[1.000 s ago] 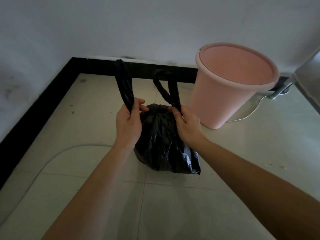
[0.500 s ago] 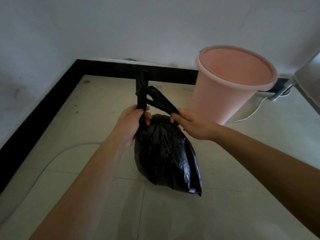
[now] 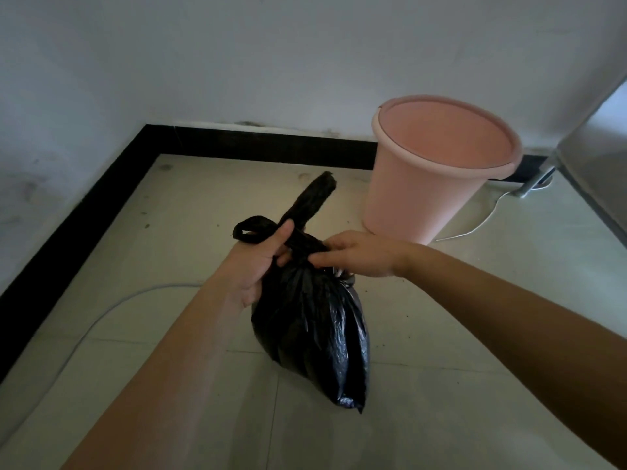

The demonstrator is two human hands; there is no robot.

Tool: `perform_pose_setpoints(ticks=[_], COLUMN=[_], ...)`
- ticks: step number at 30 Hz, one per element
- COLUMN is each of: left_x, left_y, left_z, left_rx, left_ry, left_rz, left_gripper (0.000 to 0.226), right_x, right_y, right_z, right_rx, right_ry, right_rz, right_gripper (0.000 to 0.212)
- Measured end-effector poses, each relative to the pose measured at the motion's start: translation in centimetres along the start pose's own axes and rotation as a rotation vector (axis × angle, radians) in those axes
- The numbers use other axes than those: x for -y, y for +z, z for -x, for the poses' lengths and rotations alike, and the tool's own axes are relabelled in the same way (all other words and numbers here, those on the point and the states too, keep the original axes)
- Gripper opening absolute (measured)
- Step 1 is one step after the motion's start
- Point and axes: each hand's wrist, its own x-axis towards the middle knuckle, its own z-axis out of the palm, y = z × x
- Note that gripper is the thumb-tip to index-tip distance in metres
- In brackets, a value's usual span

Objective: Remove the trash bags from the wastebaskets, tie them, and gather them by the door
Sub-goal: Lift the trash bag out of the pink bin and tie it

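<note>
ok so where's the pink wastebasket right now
In the head view the pink wastebasket stands upper right on the floor against the black baseboard, just beyond the right hand and the black trash bag.

This looks like a corner of a room in a home. The floor (image 3: pixel 190 212) has pale tiles, the walls (image 3: pixel 237 62) are white with a black strip (image 3: pixel 258 144) along the bottom, and a pink wastebasket (image 3: pixel 420 195) stands there.

The black trash bag (image 3: pixel 315 337) hangs full and glossy below the grip, its neck bunched tight there; one handle strip sticks up beyond it, the other loops out to its left. The pink wastebasket (image 3: pixel 437 167) stands upright, unlined, beyond-right of the grip.
</note>
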Motion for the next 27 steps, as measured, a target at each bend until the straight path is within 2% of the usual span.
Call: perform_pose_setpoints(ticks=[3, 6, 9, 11, 13, 15, 17, 20, 22, 24, 27], left_x=[0.1, -0.1, -0.1, 0.0, 0.1, 0.2, 0.7, 1.3, 1.4, 1.3, 1.3], left_y=[-0.2, -0.1, 0.3, 0.3, 0.4, 0.8, 0.8, 0.4, 0.4, 0.9, 1.0], left_z=[-0.2, 0.7, 1.3, 1.4, 1.4, 1.7, 1.5, 1.2, 1.0, 1.0, 0.7], left_rx=[-0.058, 0.022, 0.177, 0.196, 0.171, 0.132, 0.110, 0.165, 0.171, 0.166, 0.139], left_ry=[0.004, 0.006, 0.030, 0.006, -0.033, -0.053, -0.046, -0.065, -0.111, -0.138, -0.137], left_rz=[0.086, -0.014, -0.163, -0.176, -0.165, -0.138, -0.111, -0.157, -0.179, -0.153, -0.049], left_gripper=[0.033, 0.033, 0.017, 0.020, 0.025, 0.021, 0.027, 0.040, 0.037, 0.036, 0.037], right_x=[-0.9, -1.6, -1.5, -1.3, -1.2, -1.0, -0.8, -0.6, -0.6, -0.4, 0.2], right_y=[0.7, 1.0, 0.9, 0.9, 0.7, 0.2, -0.6, -1.5, -1.5, -1.1, -0.7], right_z=[0.4, 0.4, 0.5, 0.4, 0.4, 0.7, 1.0, 1.2, 0.7, 0.0, -0.6], right_rx=[-0.162, -0.308, -0.264, -0.234, -0.200, -0.133, -0.108, -0.154, -0.237, -0.366, -0.480], right_ry=[-0.020, -0.062, -0.056, -0.054, -0.037, -0.002, 0.042, 0.070, 0.043, 0.001, -0.048], right_rz=[-0.050, -0.194, -0.281, -0.267, -0.253, -0.244, -0.251, -0.429, -0.591, -0.650, -0.753], right_gripper=[0.039, 0.024, 0.014, 0.015, 0.019, 0.025, 0.044, 0.059, 0.049, 0.033, 0.022])
